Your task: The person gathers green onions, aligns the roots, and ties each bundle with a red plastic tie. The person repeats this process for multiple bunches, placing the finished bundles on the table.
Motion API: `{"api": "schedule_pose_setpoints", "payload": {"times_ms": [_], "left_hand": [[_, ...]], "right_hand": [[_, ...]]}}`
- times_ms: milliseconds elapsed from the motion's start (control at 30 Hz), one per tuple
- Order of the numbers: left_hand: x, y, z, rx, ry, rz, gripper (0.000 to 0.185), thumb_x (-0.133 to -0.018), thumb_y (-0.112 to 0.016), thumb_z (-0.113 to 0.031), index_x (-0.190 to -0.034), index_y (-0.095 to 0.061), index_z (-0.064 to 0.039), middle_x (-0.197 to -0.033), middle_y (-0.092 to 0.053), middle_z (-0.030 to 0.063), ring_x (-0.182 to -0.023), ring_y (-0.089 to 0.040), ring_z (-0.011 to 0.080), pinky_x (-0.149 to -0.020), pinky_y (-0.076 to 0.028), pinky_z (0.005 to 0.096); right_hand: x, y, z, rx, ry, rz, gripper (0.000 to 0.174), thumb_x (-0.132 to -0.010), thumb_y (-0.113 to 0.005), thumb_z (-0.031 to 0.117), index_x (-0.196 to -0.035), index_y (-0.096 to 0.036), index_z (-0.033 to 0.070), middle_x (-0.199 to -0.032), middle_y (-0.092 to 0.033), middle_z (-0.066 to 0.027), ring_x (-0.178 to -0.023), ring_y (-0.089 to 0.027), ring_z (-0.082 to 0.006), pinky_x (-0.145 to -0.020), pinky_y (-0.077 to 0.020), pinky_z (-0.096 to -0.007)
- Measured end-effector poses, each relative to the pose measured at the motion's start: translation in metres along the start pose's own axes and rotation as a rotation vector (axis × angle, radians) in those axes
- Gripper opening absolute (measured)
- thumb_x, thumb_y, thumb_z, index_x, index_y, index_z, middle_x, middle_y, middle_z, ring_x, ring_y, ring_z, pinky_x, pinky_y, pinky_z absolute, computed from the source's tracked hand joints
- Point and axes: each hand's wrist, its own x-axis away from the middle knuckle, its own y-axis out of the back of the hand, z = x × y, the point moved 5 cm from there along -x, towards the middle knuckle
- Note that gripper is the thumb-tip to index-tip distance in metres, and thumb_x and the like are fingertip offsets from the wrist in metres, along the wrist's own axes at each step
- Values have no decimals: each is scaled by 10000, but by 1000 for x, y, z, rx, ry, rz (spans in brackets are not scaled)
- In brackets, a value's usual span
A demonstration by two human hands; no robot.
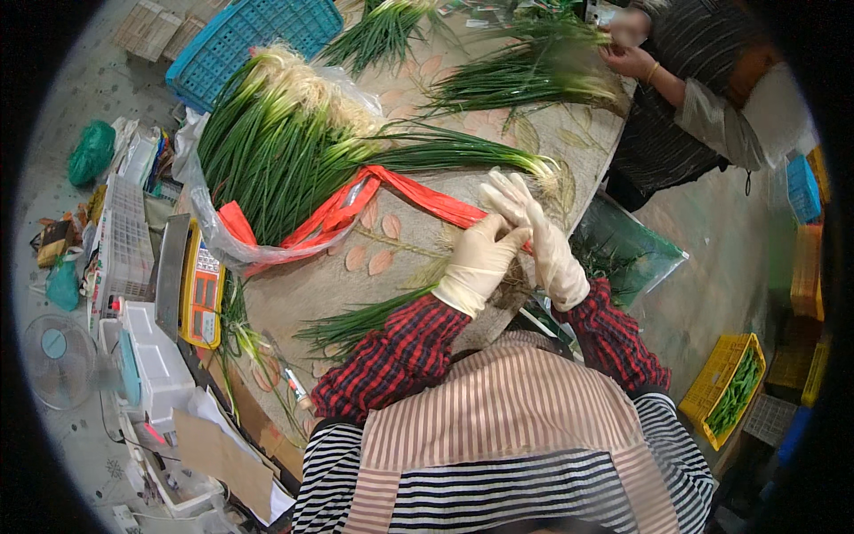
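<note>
Both my hands wear pale gloves and meet above the table's near edge. My left hand (pixel 484 261) is bent, its thumb and fingertips against the right glove; whether they pinch the glove or something else is hidden. My right hand (pixel 537 230) has its fingers extended. A red plastic strip (pixel 427 193) runs from a clear plastic bag (pixel 203 200) to behind my left hand, and a bit of red shows between the hands. Green onions (pixel 273 153) with pale roots fill the bag. A loose bunch of green onions (pixel 460 147) lies beyond my hands; another bunch (pixel 373 320) lies by my left forearm.
Across the table (pixel 407 227), a person's hand (pixel 630 63) is near more green onions (pixel 527 73). A blue crate (pixel 253 47) stands behind the bag. A yellow scale (pixel 202 287) is at left, with a fan (pixel 60 360) beyond. A yellow crate (pixel 724 390) holds green vegetables.
</note>
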Motion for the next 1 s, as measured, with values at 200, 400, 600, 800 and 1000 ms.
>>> {"api": "schedule_pose_setpoints", "payload": {"times_ms": [200,400,600,800,1000], "left_hand": [[15,-20,21,-54,5,138,187,-843,-598,-160,-955,-602,-11,-841,-642,110,-832,-613,216,-760,-462,315],[16,-16,39,93,122,186,198,-878,-574,-199,-891,-610,-5,-778,-634,91,-764,-603,169,-710,-461,291],[37,-17,16,-232,-15,253,175,-878,-497,-162,-840,-628,-52,-782,-635,65,-766,-614,256,-717,-468,329],[20,-4,25,-189,-128,234,161,-878,-510,-162,-866,-622,-47,-763,-623,38,-736,-605,159,-677,-470,293],[-17,15,37,562,370,-61,322,-891,-599,-330,-992,-621,-25,-888,-636,24,-753,-557,98,-708,-443,229]], "right_hand": [[10,-12,-13,-271,-229,130,704,-938,-414,407,-1459,-131,27,-1513,-179,-102,-1411,-85,-201,-1117,-66,-310],[-6,-5,-40,-419,-391,22,576,-880,-594,235,-1361,-366,14,-1354,-442,-82,-1178,-433,-158,-991,-330,-284],[-64,40,-84,1234,-206,82,392,-769,-659,334,-1040,-606,55,-936,-626,-155,-903,-575,-331,-769,-454,-419],[-70,54,-92,1063,-329,82,236,-737,-676,230,-838,-556,53,-798,-605,-118,-768,-575,-308,-658,-447,-421],[-28,40,-47,-359,-424,-110,217,-739,-685,40,-839,-493,59,-740,-520,17,-664,-459,-67,-579,-401,-235]]}}
